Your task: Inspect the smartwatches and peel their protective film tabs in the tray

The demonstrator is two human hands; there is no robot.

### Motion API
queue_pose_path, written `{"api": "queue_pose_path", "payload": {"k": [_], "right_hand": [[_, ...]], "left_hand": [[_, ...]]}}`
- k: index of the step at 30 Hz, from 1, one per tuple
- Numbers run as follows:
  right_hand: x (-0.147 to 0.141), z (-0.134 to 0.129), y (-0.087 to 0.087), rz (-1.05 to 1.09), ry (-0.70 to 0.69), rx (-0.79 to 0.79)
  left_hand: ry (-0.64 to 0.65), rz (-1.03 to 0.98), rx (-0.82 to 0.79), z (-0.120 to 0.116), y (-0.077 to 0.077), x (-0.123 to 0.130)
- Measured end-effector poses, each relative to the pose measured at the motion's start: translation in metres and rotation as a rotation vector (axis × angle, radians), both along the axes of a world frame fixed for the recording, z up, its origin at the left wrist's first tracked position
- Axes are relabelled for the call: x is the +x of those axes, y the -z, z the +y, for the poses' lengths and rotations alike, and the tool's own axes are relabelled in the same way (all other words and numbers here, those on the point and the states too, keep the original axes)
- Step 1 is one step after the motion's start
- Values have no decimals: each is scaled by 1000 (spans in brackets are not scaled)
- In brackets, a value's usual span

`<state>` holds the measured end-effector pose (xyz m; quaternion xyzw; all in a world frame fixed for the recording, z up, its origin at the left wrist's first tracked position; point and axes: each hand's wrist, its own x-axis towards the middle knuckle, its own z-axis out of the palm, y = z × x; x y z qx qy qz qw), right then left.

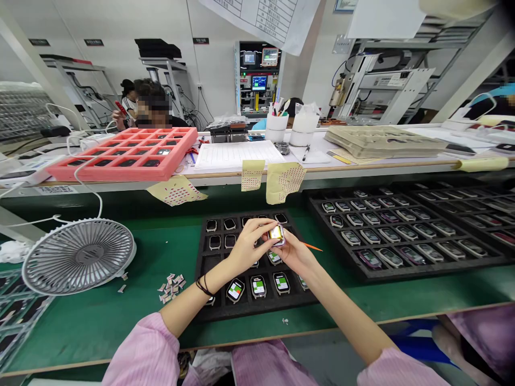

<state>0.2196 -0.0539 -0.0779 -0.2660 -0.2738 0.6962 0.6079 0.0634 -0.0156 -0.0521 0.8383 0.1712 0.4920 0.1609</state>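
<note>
**Both Hands Pinch Watch Case Above Black Tray**

The left hand and right hand meet, their fingers pinching a smartwatch case from 2 sides. A gold-coloured patch shows on the case, which is held just above the far end of a black tray. An orange pointed stick juts right from beneath the right hand. Further watches sit in the tray's pockets, and a 2nd black tray of watches lies to the right. On the left, paper scraps lie on a green bench mat near a white desk fan. Beyond stands a pink tray.
</note>
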Motion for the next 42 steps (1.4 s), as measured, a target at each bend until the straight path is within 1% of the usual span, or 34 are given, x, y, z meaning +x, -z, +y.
{"api": "queue_pose_path", "payload": {"k": [2,4,9,13,18,22,24,26,28,29,32,34,38,42], "right_hand": [[0,-1,0,9,2,-1],[0,-1,0,30,9,-12],[1,0,0,71,23,-30],[0,0,1,80,21,-23],[-1,2,6,75,19,-38],[1,8,10,31,77,-67],[4,14,9,-33,104,-42],[7,21,7,-148,104,18],[12,29,7,-350,93,85],[15,34,8,-526,94,118],[24,49,15,-1176,133,187],[28,58,21,-1444,157,196],[22,69,31,-1668,183,185],[8,64,29,-1829,178,191]], "left_hand": [[1,14,2,0,1,-1],[-3,58,38,0,2,-3],[-66,182,120,0,1,-9],[-39,228,140,1,0,-11],[-62,298,95,0,7,-12],[-68,435,13,2,14,-12],[-69,484,-43,5,17,-14],[-92,476,-101,9,21,-18],[-142,433,-156,13,24,-25],[-170,414,-181,14,26,-29],[-224,397,-223,15,29,-41],[-227,405,-228,13,30,-47],[-215,449,-227,8,34,-49],[-238,520,-197,3,35,-48]]}}
